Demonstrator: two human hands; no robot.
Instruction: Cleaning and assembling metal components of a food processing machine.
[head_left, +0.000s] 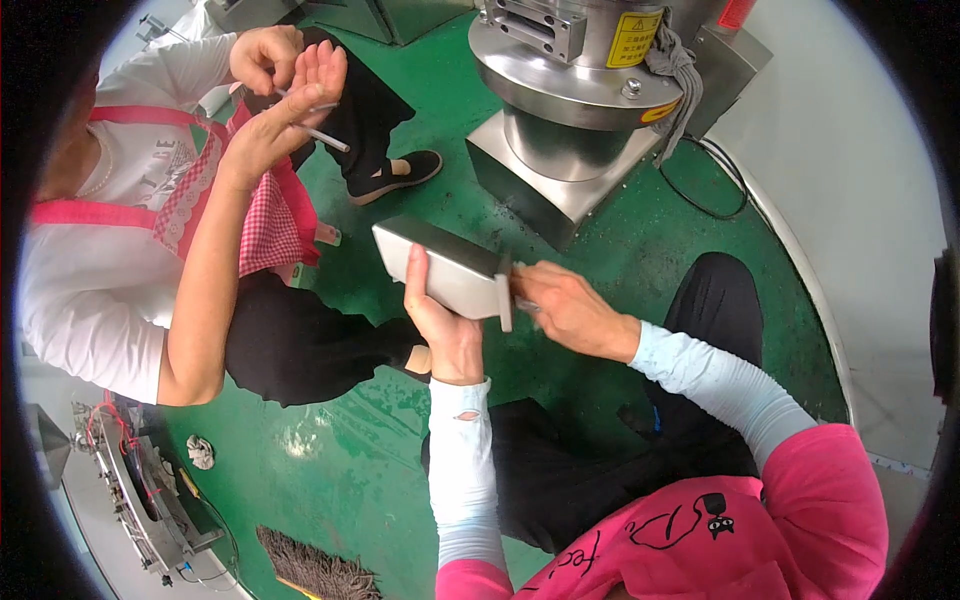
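My left hand holds up a box-like stainless steel part, its thumb along the near side wall and the fingers underneath, mostly hidden. A flat flange closes off the part's right end. At that flange is my right hand, slightly blurred, its bent fingers around a small shiny piece that I cannot make out fully. Whether this piece is joined to the flange cannot be told.
At the left a person in a checked apron holds thin metal rods. A steel machine with a grey cloth stands ahead. A mop head, a crumpled cloth and a black cable lie on the green floor.
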